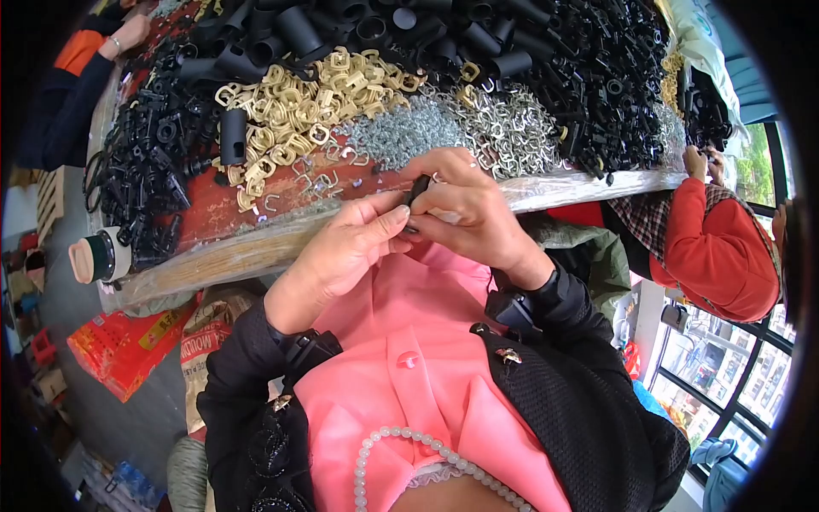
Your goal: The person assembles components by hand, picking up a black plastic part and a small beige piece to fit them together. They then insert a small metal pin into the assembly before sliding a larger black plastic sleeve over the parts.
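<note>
Since the little black part (pixel 418 189) looks fiddly, left hand (pixel 358 237) and right hand (pixel 476 209) both pinch it near the table (pixel 217 218) edge. Guessing that spot keeps the silvery metal clips (pixel 514 128) handy.

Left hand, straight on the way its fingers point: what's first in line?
Most likely the right hand: its fingers sit just ahead of the left hand, at the small black part held between them. Whether the hands already touch is hard to tell.

Pink blouse (pixel 409 341), black jacket (pixel 589 401), bead necklace (pixel 406 433)
</note>
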A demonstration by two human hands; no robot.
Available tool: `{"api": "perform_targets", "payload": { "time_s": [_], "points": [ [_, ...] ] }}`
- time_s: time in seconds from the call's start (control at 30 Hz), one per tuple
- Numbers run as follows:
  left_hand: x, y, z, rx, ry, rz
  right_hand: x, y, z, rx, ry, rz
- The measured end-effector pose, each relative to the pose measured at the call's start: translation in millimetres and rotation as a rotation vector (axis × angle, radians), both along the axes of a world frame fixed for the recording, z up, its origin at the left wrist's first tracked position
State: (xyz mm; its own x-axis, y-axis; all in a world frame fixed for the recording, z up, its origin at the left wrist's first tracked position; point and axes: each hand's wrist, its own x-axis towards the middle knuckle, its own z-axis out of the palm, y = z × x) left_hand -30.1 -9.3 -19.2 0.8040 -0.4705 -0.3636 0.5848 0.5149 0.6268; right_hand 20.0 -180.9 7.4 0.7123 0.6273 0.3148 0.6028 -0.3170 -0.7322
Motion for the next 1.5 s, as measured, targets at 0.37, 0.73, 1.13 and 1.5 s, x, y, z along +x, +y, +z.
{"api": "perform_targets", "payload": {
  "time_s": [0.37,0.73,1.13,1.5],
  "points": [
    [10.3,1.7,-11.5,-0.216,0.108,0.054,61.5,-61.9,-44.2,-0.703,-0.384,-0.41],
    [2.8,-3.8,-2.9,-0.164,0.119,0.109,64.2,-84.8,-46.6,0.212,0.422,-0.532],
    [14.2,-2.4,-3.1,-0.162,0.096,0.139,54.6,-66.7,-36.6,0.101,0.42,-0.442],
    [11.3,-9.9,1.1,-0.144,0.012,0.167,26.0,-50.0,-10.0,0.287,0.673,-0.208]
  ]
}}
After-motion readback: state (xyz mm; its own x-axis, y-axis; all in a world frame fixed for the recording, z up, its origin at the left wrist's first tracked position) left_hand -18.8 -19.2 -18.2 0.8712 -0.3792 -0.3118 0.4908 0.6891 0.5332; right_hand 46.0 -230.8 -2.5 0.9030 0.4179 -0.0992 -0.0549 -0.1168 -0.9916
